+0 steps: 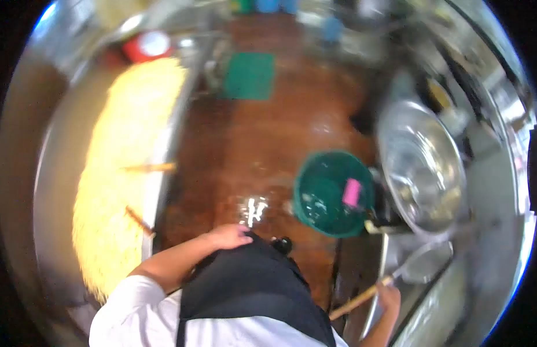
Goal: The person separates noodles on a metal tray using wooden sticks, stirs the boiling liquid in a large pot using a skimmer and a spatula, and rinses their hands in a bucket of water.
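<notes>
Shiny reddish-brown floor (257,133) is seen. A round metal strainer (427,263) with a long wooden handle (359,300) is gripped by the right hand (389,297), near a big silver metal bowl (416,156). A black cloth apron (245,289) is touched by the left hand (229,236); its grip cannot be told.

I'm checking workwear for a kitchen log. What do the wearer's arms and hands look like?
The left hand and right hand look ungloved. A short white sleeve leaves the left forearm bare; the visible right forearm is bare too. A black apron is worn over the white top.
</notes>
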`<state>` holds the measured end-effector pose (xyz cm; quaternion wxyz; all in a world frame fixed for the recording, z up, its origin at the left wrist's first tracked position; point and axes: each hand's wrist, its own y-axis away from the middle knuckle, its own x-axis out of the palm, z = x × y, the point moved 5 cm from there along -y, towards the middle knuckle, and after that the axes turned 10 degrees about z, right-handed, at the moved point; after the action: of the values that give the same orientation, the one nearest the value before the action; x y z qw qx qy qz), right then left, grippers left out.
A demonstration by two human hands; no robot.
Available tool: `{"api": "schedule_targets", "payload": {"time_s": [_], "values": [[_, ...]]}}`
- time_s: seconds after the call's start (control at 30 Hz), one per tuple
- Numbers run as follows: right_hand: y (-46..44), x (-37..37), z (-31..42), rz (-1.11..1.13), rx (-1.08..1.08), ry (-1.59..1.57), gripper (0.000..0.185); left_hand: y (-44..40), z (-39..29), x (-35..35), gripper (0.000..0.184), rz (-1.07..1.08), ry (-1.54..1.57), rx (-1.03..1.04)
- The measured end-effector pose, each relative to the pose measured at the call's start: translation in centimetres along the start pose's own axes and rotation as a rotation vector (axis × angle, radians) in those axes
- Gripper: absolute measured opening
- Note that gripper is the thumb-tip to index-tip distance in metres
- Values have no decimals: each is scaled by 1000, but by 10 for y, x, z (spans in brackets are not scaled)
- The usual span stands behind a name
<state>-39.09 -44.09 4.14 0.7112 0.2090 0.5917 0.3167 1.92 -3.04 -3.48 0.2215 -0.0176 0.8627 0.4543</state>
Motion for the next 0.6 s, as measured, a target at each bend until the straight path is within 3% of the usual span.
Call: {"api": "schedule_targets", "payload": {"time_s": [0.03,0.07,0.1,0.13,0.27,0.3,0.33,0.37,0.4,0.43,0.53,0.6], "values": [[-10,-10,-3,44,-31,124,72,14,-7,5,60,-28,-13,-13],[-31,-15,-23,-122,-65,144,77,26,-19,10,60,-19,21,-45],[-9,-4,53,-238,-112,-19,71,37,30,-39,60,-77,64,25],[-7,-38,79,-427,-184,164,68,18,20,-36,60,-119,128,113],[-36,-12,200,-188,-562,1,53,69,42,-35,60,-242,360,228],[-49,10,238,-188,-764,-19,51,81,50,-39,60,-292,419,267],[-12,40,298,88,-637,-73,50,99,60,-43,59,-318,507,277],[26,68,353,49,-775,117,48,120,71,-47,59,-381,583,277],[72,103,402,262,-898,-56,46,140,83,-51,58,-443,652,280],[100,134,438,378,-801,-37,44,164,97,-54,57,-511,704,278],[130,212,528,416,-1132,241,46,227,151,-48,41,-809,817,211],[198,262,578,561,-1213,276,49,275,187,-33,40,-915,779,-18]]}}
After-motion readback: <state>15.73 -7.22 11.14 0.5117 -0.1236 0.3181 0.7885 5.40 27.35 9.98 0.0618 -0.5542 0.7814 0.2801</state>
